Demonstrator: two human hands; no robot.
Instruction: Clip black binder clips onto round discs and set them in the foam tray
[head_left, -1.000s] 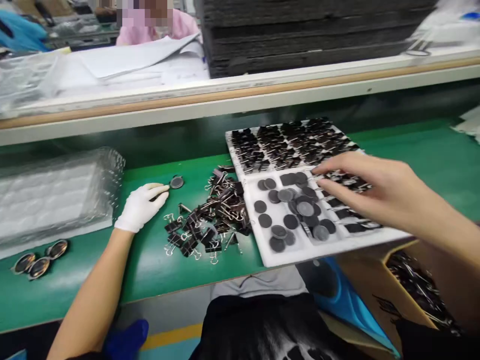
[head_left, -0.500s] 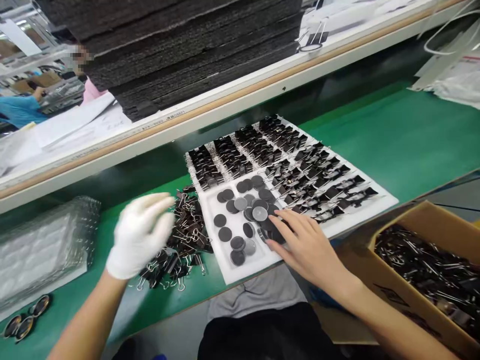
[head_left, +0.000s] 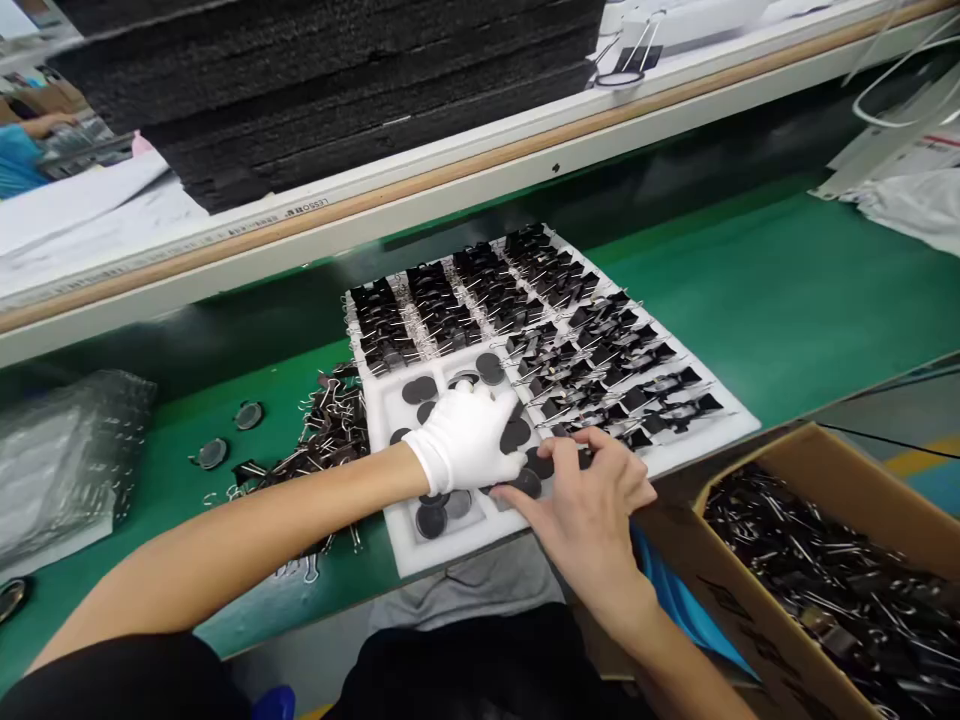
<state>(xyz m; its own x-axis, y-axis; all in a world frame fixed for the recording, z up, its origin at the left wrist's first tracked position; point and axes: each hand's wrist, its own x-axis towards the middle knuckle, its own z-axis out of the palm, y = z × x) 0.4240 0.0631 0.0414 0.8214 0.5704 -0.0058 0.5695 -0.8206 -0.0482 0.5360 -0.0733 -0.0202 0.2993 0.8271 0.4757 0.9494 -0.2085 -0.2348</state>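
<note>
My left hand [head_left: 476, 435], in a white glove, reaches over black round discs [head_left: 431, 520] in a compartment of the white foam tray [head_left: 411, 560]. Its fingers are apart, with the fingertips partly hidden among the discs. My bare right hand [head_left: 592, 490] is at the compartment's near right side. Its thumb and bent index finger stand apart around a dark disc [head_left: 527, 483]; I see no firm grip on it. Rows of black binder clips [head_left: 630, 350] fill the tray's other compartments. Loose binder clips [head_left: 330, 420] are heaped left of the tray.
Two round pieces [head_left: 247, 415] lie on the green table [head_left: 750, 280] near clear plastic trays [head_left: 67, 460]. A cardboard box [head_left: 825, 460] of binder clips stands at the right. Black foam sheets [head_left: 360, 100] are stacked on the shelf above. A co-worker's arm shows far left.
My left hand has moved right, from above the loose clips to the discs. Two round pieces now show where it was. My right hand's fingers have bent more. The view has shifted slightly.
</note>
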